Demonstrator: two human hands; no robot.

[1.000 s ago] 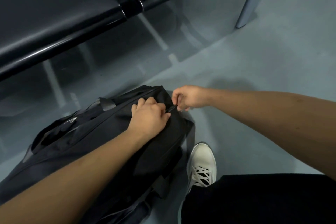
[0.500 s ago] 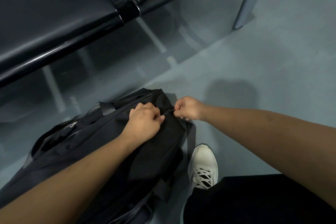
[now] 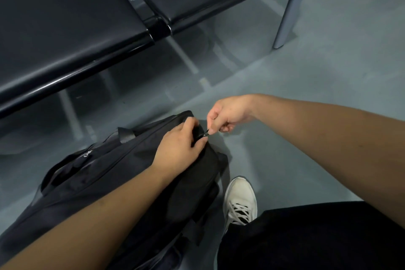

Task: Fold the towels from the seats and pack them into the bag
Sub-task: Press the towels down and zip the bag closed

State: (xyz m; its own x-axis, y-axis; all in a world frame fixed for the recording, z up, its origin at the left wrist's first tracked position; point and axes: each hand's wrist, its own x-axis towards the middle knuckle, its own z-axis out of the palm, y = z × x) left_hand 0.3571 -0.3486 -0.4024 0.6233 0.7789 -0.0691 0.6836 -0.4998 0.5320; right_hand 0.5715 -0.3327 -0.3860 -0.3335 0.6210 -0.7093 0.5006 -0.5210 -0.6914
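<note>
A black duffel bag (image 3: 92,182) lies on the grey floor at the lower left, its zip line closed along the top. My left hand (image 3: 178,146) grips the bag's fabric at its right end, fingers curled over the edge. My right hand (image 3: 228,115) pinches the small zipper pull (image 3: 206,132) at that same end, just beyond the left fingers. No towel is visible; the bag's inside is hidden.
A row of black seats (image 3: 72,28) fills the upper left, with a grey metal leg (image 3: 288,9) at the upper right. My white shoe (image 3: 240,200) and black trouser leg (image 3: 317,239) sit right of the bag. Grey floor (image 3: 328,76) spreads to the right.
The view has shifted slightly. Both hands stay at the bag's right end; my right hand has lifted a little and still pinches the zipper pull.
</note>
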